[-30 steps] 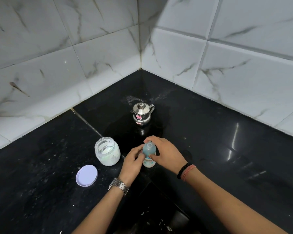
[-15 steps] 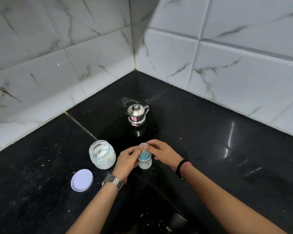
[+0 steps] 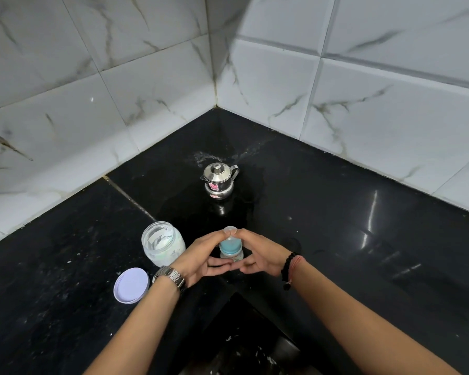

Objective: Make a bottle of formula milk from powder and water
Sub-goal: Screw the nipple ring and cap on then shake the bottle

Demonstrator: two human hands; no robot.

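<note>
Both hands now frame the upright baby bottle near the desk's front inner corner, left hand and right hand pinching its clear cap with curled fingers.

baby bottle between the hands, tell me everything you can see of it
The baby bottle is small and stands upright on the black counter, right of the open powder jar. It has a clear plastic body, a blue collar and a clear domed cap on top. What it holds cannot be told. The left hand and right hand flank it, fingertips pinching the cap from both sides.
</note>
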